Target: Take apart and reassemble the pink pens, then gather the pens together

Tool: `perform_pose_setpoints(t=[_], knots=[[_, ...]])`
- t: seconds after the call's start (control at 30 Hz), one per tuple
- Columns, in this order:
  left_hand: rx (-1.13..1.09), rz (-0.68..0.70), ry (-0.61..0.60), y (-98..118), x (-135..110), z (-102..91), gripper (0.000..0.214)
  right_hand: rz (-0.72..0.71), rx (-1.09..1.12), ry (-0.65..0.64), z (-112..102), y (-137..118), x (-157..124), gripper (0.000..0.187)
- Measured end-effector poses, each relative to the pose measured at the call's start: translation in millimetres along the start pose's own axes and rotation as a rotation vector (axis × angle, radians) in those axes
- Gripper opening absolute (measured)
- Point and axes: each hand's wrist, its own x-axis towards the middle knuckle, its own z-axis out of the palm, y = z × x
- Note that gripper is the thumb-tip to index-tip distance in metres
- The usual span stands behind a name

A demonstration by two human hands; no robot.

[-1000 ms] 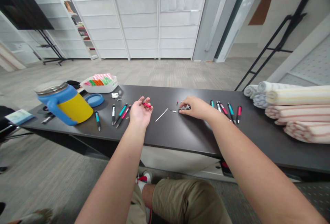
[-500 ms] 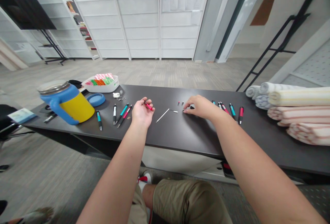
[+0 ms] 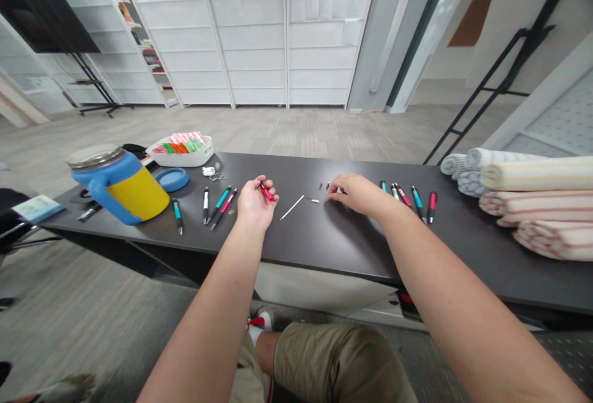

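Here we go: the left hand [image 3: 254, 202] lies palm up near the middle of a long, dark matte surface [image 3: 333, 248], its fingers curled and clamped on a slim red pen barrel [image 3: 266, 191]. Over to the right, the right hand [image 3: 356, 196] sits palm down with its fingers close together, their tips right at a small dark pen part [image 3: 341, 191]. Are they gripping it? Can't tell from here! Between the hands lies a thin white ink refill [image 3: 291, 207], angled across the surface, with a tiny metal pen tip [image 3: 312, 200] just beside its right end. Two tiny pen pieces [image 3: 324, 186] sit farther back, near the right fingers.

Teal and red click pens [image 3: 220, 204] line up to the left, and more click pens [image 3: 417, 203] fan out to the right. At the far left stands a big yellow-and-blue insulated mug [image 3: 139, 193], beside a round blue lid [image 3: 172, 179] and a white plastic basket [image 3: 180, 152]. Folded striped towels [image 3: 532, 205] are stacked on the right end. A wide dark band runs between the hands and the near edge, and beyond the far edge, grey carpet [image 3: 278, 134] stretches to white metal cabinets [image 3: 241, 38].
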Motion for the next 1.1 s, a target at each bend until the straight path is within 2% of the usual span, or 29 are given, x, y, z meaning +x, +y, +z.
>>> perform_pose_setpoints(t=[0.1,0.2,0.43,0.67,0.87,1.0,1.1], knots=[[0.003,-0.004,-0.007,0.2,-0.1,0.0,0.011,0.084,0.1,0.083,-0.9,-6.0,-0.6,0.017],[0.002,-0.009,-0.018,0.2,-0.2,-0.2,0.011,0.04,0.184,0.117,-0.9,-10.8,-0.5,0.023],[0.002,-0.01,-0.02,-0.1,-0.2,-0.1,0.01,0.065,0.297,0.086,4.4,-15.4,-0.9,0.011],[0.01,-0.016,-0.026,0.2,0.7,-0.3,0.012,0.005,0.166,0.033,14.6,-8.5,3.8,0.002],[0.014,-0.02,-0.011,0.0,0.6,0.2,0.012,-0.086,0.102,0.055,15.5,-5.2,3.9,0.008],[0.014,-0.021,-0.018,-0.3,0.6,0.4,0.011,-0.207,0.02,0.114,15.7,-12.3,5.2,0.016],[0.016,-0.017,-0.012,-0.4,0.6,0.5,0.011,-0.221,-0.007,0.112,18.5,-18.1,7.4,0.016]])
